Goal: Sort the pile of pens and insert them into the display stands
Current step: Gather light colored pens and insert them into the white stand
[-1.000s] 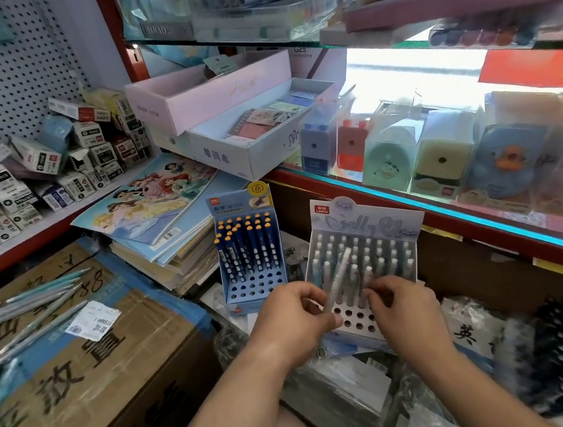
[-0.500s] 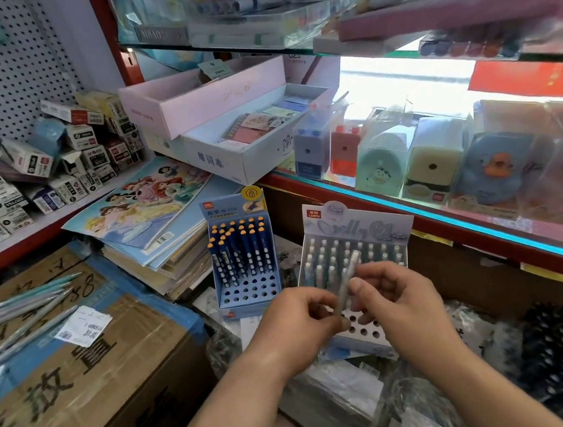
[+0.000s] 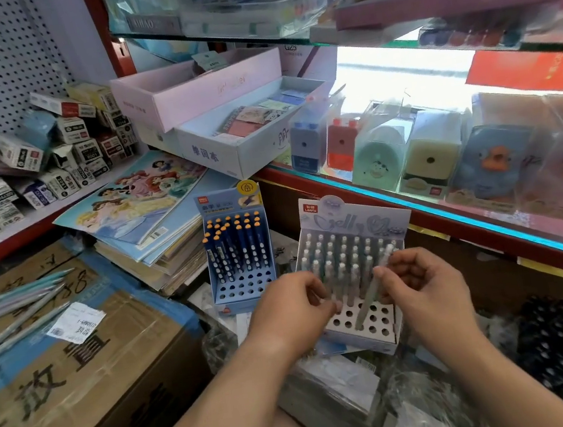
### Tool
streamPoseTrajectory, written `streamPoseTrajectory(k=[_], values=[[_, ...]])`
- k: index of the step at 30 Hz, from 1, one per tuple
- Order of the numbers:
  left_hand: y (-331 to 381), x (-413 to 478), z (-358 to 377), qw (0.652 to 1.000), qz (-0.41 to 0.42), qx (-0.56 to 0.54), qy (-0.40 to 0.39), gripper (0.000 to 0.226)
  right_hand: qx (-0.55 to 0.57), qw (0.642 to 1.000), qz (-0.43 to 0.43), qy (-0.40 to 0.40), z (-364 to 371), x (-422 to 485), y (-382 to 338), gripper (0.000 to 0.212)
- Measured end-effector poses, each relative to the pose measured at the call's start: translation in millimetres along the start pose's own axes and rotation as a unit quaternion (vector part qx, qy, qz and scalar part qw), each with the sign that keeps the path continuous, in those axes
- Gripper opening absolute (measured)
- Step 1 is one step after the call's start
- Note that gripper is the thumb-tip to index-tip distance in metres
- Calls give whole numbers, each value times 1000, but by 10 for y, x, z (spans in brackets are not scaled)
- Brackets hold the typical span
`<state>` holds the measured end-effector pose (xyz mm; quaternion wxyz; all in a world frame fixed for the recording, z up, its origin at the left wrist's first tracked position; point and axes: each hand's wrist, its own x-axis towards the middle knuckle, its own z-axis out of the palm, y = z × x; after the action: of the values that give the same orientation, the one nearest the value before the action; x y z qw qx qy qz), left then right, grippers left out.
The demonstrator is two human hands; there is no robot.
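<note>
Head view, lower centre of the frame: the right hand (image 3: 420, 287) pinches a pale green pen (image 3: 369, 297) near its upper end, thumb and fingers curled round the barrel, evidently so the lower end can be steered into an open hole in the front rows of the white display stand (image 3: 359, 344). The pen leans with its top toward the upper right and its tip at or just inside a hole; depth of seating cannot be determined. The left hand (image 3: 292, 311) has its fingers curled against the standing pens on the stand's left side, apparently to steady them; whether it grips one cannot be told. The pen is slim and translucent, matching the filled back rows. Loose pens (image 3: 11, 308) lie at the left of the frame on a cardboard carton (image 3: 77, 375), unsorted; a partly filled blue display stand (image 3: 244, 287) stands just left of the white one.
</note>
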<state>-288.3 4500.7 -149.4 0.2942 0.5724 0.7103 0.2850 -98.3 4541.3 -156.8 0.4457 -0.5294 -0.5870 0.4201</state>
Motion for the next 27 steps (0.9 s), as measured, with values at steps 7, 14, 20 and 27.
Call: streamPoseTrajectory(k=[7,14,20,27], values=[[-222,361,-234,996,-39,58,62,13,-106,993,-39,44,-52,49,207,12],[-666,338,63,998,-13,57,-27,36,-140,986,-82,44,45,68,259,12],[-744,386,168,999,-13,40,-4,34,-208,974,-84,40,130,108,334,10],[-872,355,304,998,-47,-10,29,32,-308,947,-80,40,257,154,419,17]])
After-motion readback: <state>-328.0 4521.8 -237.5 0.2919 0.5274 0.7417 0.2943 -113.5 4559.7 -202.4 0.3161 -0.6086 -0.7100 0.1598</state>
